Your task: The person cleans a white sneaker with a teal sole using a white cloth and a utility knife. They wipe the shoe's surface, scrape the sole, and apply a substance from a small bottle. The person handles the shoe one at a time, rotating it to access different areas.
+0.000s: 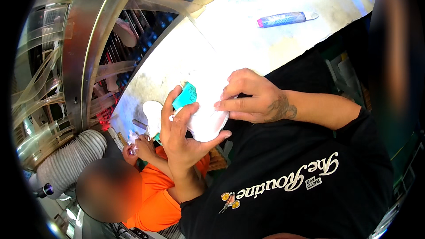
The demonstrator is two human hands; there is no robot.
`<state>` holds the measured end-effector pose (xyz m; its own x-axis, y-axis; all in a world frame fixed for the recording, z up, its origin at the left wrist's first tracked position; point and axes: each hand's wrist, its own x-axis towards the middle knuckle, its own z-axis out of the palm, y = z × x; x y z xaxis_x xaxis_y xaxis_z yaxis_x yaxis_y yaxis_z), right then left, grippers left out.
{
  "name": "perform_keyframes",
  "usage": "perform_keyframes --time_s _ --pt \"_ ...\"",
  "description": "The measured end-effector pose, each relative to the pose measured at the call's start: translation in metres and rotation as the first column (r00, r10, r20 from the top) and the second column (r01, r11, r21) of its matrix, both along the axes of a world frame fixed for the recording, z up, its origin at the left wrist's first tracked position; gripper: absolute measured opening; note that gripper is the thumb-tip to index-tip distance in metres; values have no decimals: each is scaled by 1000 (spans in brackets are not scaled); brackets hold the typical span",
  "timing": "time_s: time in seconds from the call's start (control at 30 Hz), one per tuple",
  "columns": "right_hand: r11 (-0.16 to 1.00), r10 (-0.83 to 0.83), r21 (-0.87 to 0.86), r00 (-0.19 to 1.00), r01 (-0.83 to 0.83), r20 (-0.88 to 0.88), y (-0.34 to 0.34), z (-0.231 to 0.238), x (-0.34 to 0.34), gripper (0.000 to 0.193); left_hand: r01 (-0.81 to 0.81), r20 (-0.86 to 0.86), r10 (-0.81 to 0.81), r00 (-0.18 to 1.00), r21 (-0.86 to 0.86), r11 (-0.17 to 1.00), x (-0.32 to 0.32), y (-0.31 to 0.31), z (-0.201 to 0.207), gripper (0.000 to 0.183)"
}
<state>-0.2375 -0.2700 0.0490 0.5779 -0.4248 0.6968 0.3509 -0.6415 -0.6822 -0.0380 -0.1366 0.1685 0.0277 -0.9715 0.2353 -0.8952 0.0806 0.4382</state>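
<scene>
Between my hands is a white shoe on a teal last, whose top end sticks out with dark markings. Fingers and thumb of my left hand wrap round it from the left and below. My right hand is closed at the shoe's right edge, thumb and forefinger pinched against the white surface. Whether those fingertips also grip something small cannot be made out. Glare washes out part of the shoe against the bright table.
A hand tool with a blue-and-white wrapped handle lies at the table's far side. At lower left, a co-worker in an orange shirt works beside another white shoe. Clear plastic strips, a metal frame and a ribbed duct stand left.
</scene>
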Motion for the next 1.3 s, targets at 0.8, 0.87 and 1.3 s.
perform_keyframes --time_s 0.8,0.87,1.3 --pt "991 -132 7 991 132 18 25 4 5 58 1 7 0 1000 -58 998 -1 1 -8 91" --pt "994 -102 45 995 102 -5 25 10 3 50 -9 -24 7 1000 -73 997 -4 2 -10 92" --pt "971 -237 21 971 237 4 44 13 -1 49 -44 66 51 997 -105 994 -21 1 -8 100"
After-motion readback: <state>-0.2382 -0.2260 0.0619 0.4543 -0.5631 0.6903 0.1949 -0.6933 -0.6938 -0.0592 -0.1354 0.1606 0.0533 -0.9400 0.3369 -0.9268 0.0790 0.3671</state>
